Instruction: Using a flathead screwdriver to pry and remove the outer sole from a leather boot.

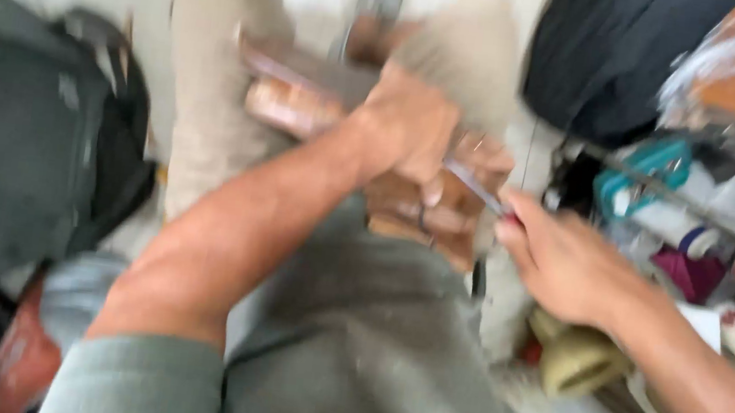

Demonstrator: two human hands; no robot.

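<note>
The view is badly blurred by motion, so fine detail is lost. The left hand (409,124) reaches forward over the person's lap, its fingers closed down on a brown, leather-like piece (428,204) that rests on the knee of the grey-green trousers (361,344). The right hand (564,261) comes in from the right side, fingers pinched shut on the end of a thin, straight tool (476,187) that runs up and left toward the left hand; its far end seems to touch the brown piece just under the left hand's knuckles, though the blur makes the contact uncertain. What kind of tool it is cannot be told.

A beige cloth-covered shape (211,78) stands upright beyond the left forearm. To the left on the floor lies a dark grey bag (34,141). To the right, a wire shelf (708,213) holds a jumble of packets, with a teal item (643,173) near its left edge. A dark garment (606,58) hangs above it.
</note>
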